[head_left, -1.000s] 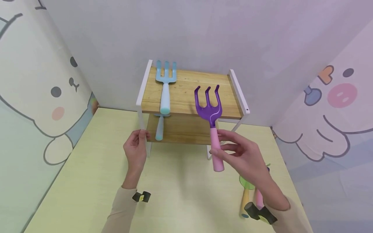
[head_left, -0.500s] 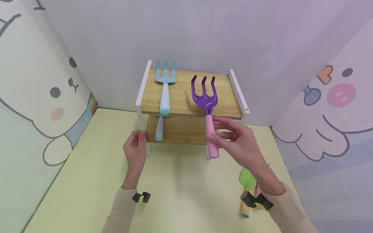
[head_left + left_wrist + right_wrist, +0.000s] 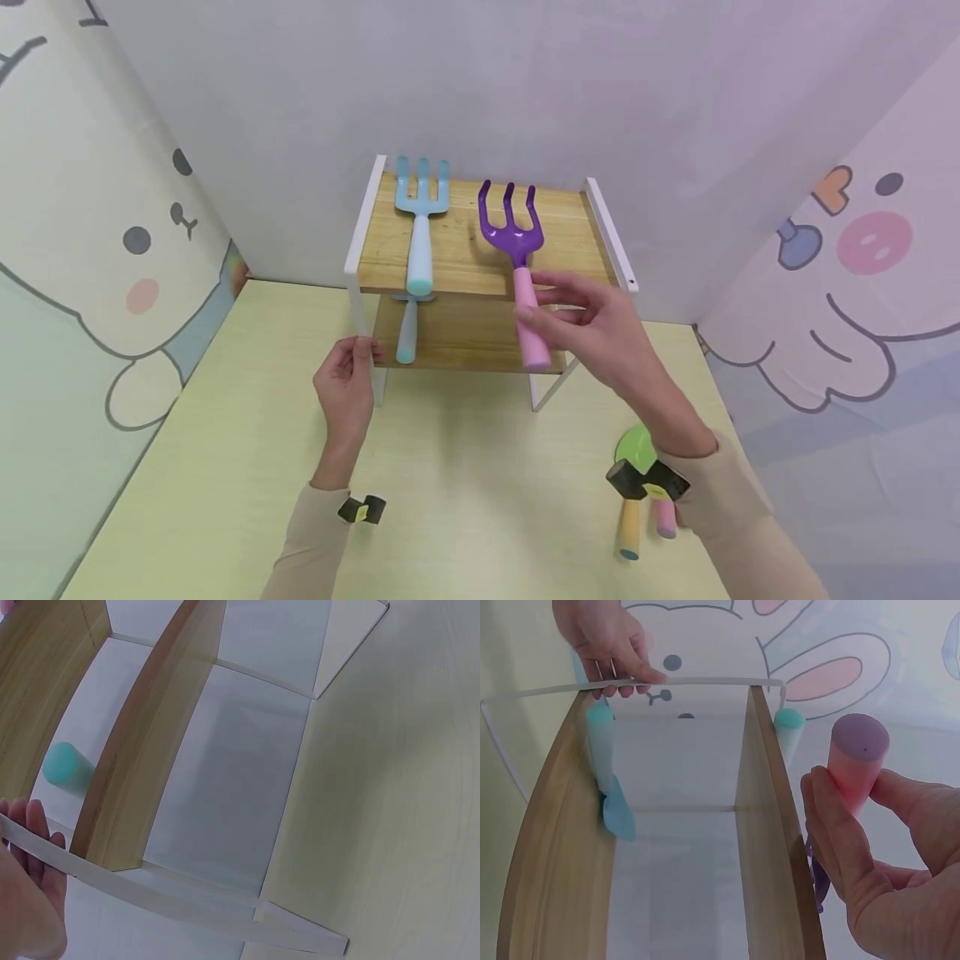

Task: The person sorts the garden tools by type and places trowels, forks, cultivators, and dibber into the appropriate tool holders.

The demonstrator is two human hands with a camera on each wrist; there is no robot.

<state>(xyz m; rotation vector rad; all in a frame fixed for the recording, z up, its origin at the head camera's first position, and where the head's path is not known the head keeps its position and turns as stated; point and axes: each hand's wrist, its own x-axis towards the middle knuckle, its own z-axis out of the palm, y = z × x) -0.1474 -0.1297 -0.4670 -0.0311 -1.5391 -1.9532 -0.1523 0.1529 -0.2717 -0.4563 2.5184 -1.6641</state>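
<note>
My right hand [image 3: 600,329] pinches the pink handle of a purple three-pronged hand rake [image 3: 512,240], its tines pointing away over the right part of a two-tier wooden rack's top shelf [image 3: 465,271]. In the right wrist view the handle's end [image 3: 860,737] faces the camera, just outside the upper board. My left hand [image 3: 345,383] grips the rack's white left front leg [image 3: 150,896]. A light-blue hand fork [image 3: 422,250] lies on the left of the top shelf, its handle end at the front edge. Below it, a blue trowel [image 3: 617,814] lies on the lower shelf.
On the pale table [image 3: 465,517] at the right lie a green-headed tool [image 3: 636,447] with a yellow handle and another tool with a pink handle [image 3: 666,518], both partly under my right forearm. Cartoon-printed cloth walls [image 3: 480,83] stand behind and at both sides.
My right hand has carried the hand rake forward and to the left, farther over the top shelf. My left hand has kept its hold on the rack's leg.
</note>
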